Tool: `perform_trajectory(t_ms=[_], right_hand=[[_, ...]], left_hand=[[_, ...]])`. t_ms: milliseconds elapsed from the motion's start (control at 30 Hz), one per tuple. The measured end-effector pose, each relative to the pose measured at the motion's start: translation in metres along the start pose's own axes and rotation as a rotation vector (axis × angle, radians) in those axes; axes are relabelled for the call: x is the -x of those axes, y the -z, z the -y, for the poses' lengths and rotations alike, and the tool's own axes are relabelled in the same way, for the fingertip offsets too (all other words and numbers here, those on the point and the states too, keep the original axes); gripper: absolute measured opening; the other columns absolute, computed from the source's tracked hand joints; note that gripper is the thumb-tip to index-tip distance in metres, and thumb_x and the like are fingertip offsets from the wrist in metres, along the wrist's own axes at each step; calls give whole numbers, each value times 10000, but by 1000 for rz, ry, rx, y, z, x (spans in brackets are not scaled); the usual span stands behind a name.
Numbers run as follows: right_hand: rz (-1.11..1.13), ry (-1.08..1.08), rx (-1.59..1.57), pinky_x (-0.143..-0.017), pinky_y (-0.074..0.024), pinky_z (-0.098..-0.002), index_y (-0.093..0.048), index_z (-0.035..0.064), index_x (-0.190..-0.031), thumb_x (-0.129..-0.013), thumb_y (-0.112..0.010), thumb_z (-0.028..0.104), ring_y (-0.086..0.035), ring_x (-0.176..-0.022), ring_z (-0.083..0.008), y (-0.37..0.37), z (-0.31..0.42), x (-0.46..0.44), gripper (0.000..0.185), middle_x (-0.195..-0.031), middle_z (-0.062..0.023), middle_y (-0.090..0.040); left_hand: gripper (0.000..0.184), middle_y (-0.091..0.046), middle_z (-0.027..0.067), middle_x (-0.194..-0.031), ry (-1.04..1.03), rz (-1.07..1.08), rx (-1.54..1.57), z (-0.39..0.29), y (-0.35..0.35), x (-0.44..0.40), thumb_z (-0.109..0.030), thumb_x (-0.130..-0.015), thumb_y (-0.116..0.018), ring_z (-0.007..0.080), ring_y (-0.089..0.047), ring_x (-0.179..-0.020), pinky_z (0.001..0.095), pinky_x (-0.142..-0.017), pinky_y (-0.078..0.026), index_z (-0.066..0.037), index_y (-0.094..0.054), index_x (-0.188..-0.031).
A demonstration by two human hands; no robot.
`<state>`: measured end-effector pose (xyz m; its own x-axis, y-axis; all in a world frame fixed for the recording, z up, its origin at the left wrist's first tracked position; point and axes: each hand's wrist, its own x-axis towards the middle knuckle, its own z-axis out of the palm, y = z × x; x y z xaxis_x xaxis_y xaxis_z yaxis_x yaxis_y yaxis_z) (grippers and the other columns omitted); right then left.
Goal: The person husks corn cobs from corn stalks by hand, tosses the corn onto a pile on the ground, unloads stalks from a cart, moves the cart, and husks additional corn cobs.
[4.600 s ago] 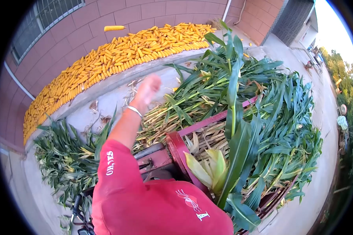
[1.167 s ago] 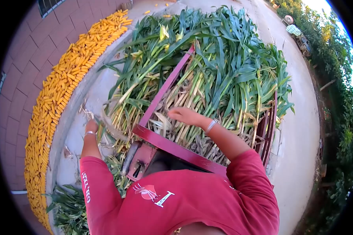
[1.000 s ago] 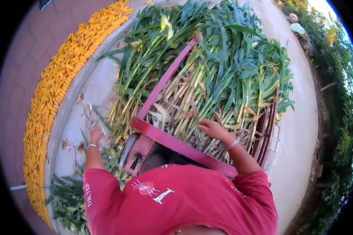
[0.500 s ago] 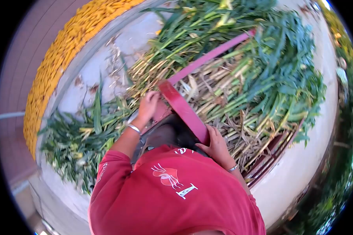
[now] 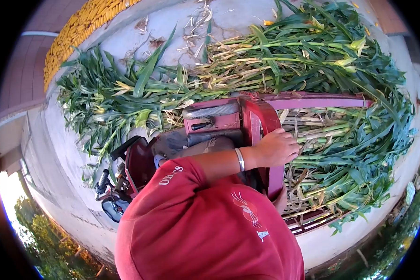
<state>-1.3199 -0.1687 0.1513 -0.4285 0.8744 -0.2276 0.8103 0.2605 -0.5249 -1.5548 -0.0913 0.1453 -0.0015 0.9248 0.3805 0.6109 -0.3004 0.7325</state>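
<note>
My left hand [image 5: 277, 148], with a silver bracelet at the wrist, reaches across my body to the red metal frame [image 5: 261, 114] behind the seat of a red cargo tricycle. Its fingers curl over the frame's far side. Lower down, my right hand [image 5: 281, 200] shows only a small part beside the frame; my shirt hides the rest, and its fingers cannot be made out. Beyond the frame, green corn stalks [image 5: 331, 135] fill the cargo bed, with their pale cut ends towards me.
More corn stalks [image 5: 289, 56] lie along the bed's red side rail [image 5: 322, 100]. A leafy pile [image 5: 102, 93] covers the concrete at the left. The tricycle's handlebar [image 5: 105, 184] and red front panel [image 5: 140, 156] are at lower left. Yellow corn cobs [image 5: 86, 25] line the wall.
My view and body have turned, bringing the tricycle's front into sight. My left hand has moved right, across to the frame. My right hand is now mostly hidden by my shirt.
</note>
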Motion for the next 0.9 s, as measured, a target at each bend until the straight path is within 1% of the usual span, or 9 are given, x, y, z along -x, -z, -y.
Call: perform_trajectory(t_ms=[100,267,433,533,600,667,733,833,900], right_hand=[[-2,-21,32,-796,-477,-434,-431,22,-1274,-669,-792,246,-589,-923,-406,1,0,3,739,-1050,-219,-590],[-9,13,-1,-815,-467,-433,-426,-5,-1265,-687,-785,228,-585,-934,-406,-2,1,4,719,-1043,-234,-586],[-30,92,-5,-859,-439,-427,-407,-43,-1272,-731,-773,212,-556,-977,-411,-9,-9,12,701,-1101,-258,-553],[16,82,-85,-897,-406,-393,-391,-66,-1269,-783,-732,161,-532,-994,-328,-3,5,18,636,-1119,-239,-531],[56,11,-188,-908,-398,-386,-395,-69,-1264,-786,-726,145,-518,-988,-312,-1,12,19,619,-1119,-229,-529],[24,136,-150,-868,-426,-400,-388,-56,-1277,-792,-736,164,-536,-967,-330,-4,-3,20,635,-1100,-228,-539],[41,63,-182,-902,-403,-387,-394,-67,-1272,-790,-720,135,-516,-986,-307,-3,5,21,615,-1122,-222,-529],[-6,123,-145,-876,-425,-405,-385,-63,-1282,-788,-734,155,-538,-968,-334,-4,-1,23,642,-1099,-227,-541],[-7,139,-106,-904,-413,-399,-380,-60,-1294,-789,-732,149,-529,-1007,-328,-7,-10,22,650,-1121,-226,-533]], left_hand=[[163,-560,15,-725,124,124,-49,-9,-4,-3,-264,-838,-591,194,-555,-778,345,-770,-402,-109,-596,-787],[183,-586,30,-697,59,-113,-107,-6,-14,7,-271,-822,-594,214,-581,-755,360,-749,-423,-110,-583,-736],[202,-595,68,-648,100,-199,-112,-6,-22,14,-258,-780,-597,244,-599,-718,392,-719,-454,-97,-598,-658],[195,-605,76,-660,169,-205,-104,-9,-23,17,-254,-765,-599,263,-611,-735,401,-738,-463,-92,-603,-656],[200,-618,81,-677,178,-189,-122,-12,-19,20,-263,-765,-590,279,-619,-750,411,-755,-468,-89,-618,-669],[210,-627,84,-691,162,-187,-133,-15,-21,20,-270,-773,-577,283,-618,-745,415,-756,-466,-90,-628,-676],[207,-640,85,-715,156,-197,-166,-14,-23,23,-273,-777,-569,273,-617,-763,412,-774,-458,-94,-638,-699],[181,-634,64,-743,128,-179,-165,-19,-17,27,-261,-804,-575,250,-603,-818,401,-796,-438,-96,-646,-775],[152,-624,74,-817,74,-214,95,-26,-2,44,-229,-826,-592,263,-582,-862,413,-804,-441,-84,-632,-850]])
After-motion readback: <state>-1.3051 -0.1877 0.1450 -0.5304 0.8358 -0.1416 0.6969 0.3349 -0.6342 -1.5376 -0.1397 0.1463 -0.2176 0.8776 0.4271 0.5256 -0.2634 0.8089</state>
